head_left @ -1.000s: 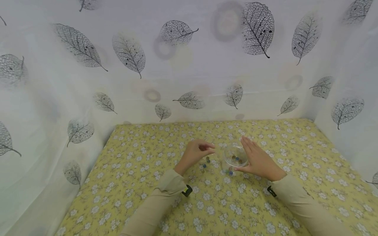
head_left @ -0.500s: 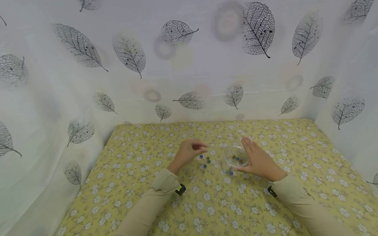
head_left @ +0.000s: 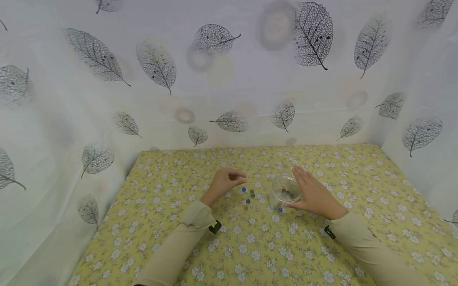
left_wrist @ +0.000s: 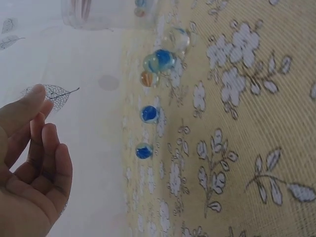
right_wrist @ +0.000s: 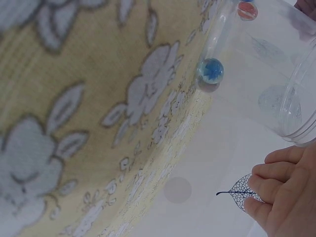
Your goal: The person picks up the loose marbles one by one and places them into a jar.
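A clear round jar (head_left: 286,200) stands upright on the cloth with several marbles (head_left: 288,192) at its bottom. My right hand (head_left: 316,194) holds it from the right, thumb at the near side, fingers along the far side; the right wrist view shows a blue marble (right_wrist: 211,70) and a red one (right_wrist: 247,11) through the wall. Left of the jar, several loose marbles (head_left: 248,201) lie on the cloth, blue and amber. My left hand (head_left: 223,184) hovers just left of them, fingers loosely bent; in the left wrist view this hand (left_wrist: 37,163) has nothing visible between thumb and fingertips.
A yellow flowered cloth (head_left: 171,222) covers the table. Behind it and at both sides hangs a white curtain (head_left: 247,87) printed with dark leaves.
My left hand has drawn back to the left, away from the jar, and a blue marble near its fingertips is now in view. The right hand and jar have stayed in place.
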### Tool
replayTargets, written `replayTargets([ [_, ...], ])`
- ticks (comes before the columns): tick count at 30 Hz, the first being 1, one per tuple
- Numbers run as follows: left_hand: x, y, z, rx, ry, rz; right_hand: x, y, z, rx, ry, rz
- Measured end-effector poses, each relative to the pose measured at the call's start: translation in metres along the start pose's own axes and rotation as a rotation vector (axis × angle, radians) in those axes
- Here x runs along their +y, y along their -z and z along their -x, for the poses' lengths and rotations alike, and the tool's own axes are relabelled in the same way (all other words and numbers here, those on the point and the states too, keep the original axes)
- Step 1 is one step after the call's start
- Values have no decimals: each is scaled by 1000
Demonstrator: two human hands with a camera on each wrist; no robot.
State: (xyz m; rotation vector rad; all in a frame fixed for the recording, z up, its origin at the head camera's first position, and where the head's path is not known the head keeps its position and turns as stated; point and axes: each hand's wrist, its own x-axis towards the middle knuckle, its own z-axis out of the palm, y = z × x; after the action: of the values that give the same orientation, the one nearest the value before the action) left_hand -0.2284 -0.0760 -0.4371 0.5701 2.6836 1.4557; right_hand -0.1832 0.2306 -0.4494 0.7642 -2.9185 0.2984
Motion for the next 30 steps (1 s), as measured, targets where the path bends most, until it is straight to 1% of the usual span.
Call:
replayTargets([
  [6,-6,-1,-2,0,-18,-39,0,0,0,0,1,1],
  [12,-13,-4,-5,-19,3,-75,0,0,1,4,4,6],
  [24,-23,-10,-12,-62,30,-87,-1,0,1,2,1,-4],
  [30,-26,-13,-14,-99,40,-93,-2,2,1,12,9,-2],
])
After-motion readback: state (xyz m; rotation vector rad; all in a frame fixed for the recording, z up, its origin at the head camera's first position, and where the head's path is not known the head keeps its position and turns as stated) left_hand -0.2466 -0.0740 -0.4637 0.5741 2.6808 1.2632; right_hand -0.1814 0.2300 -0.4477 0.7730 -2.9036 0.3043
